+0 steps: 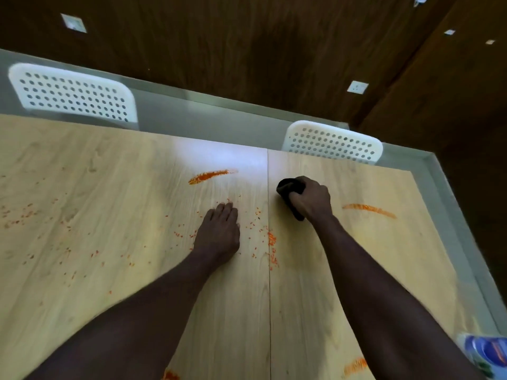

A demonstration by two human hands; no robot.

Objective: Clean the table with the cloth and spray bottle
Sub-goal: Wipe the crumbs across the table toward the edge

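The right hand (311, 198) clenches the dark cloth (290, 190) on the table (109, 187); the nearest orange smear (369, 210) lies just outboard, long axis crosswise, while what seems the spray bottle (487, 352) sits near-right, left hand (219, 231) flat.

Right hand (311, 198) bunched around dark cloth (289, 189) on orange-smeared table (109, 165); left hand (218, 234) seemingly flat

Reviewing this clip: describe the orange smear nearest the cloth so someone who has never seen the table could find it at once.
Start at the seam splitting the wooden table and take the right-hand panel. The right hand presses a dark cloth there; just to its right lies the orange smear. It is one long thin streak, unlike the scattered specks by the flat left hand.
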